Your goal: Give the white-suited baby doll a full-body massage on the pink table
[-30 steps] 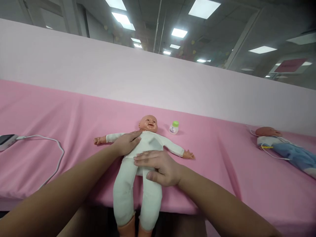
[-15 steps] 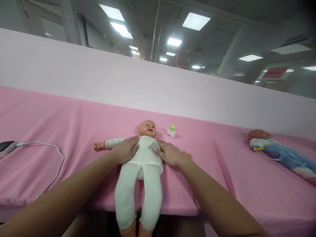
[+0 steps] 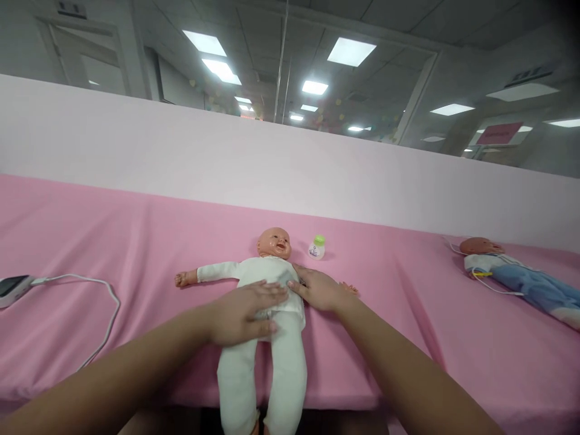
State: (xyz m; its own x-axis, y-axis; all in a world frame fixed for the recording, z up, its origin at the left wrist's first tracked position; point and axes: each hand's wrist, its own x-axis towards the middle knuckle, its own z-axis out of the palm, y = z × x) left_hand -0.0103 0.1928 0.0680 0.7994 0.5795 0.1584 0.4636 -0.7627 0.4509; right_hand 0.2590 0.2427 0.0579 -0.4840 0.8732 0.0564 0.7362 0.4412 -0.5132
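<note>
A baby doll [image 3: 267, 270] in a white top and trousers lies on its back on the pink-covered table, head away from me and legs toward the front edge. My left hand [image 3: 247, 311] is open over the doll's lower belly, fingers stretched to the right. On the doll's side at the right, my right hand [image 3: 319, 287] rests open, its thumb on the chest and its fingers partly hiding the doll's arm. Close to the doll's head stands a small clear bottle [image 3: 316, 248] with a green cap.
A second doll [image 3: 521, 278] in blue and white lies at the right with a thin tube about it. At the left is a white device [image 3: 16, 290] with a white cable [image 3: 111, 290]. A low white wall [image 3: 272, 169] with glass above runs behind the pink cloth [image 3: 385, 338].
My left hand has moved from the doll's shoulder and side down and right onto its belly. My right hand stays at the doll's side. The view has tilted slightly.
</note>
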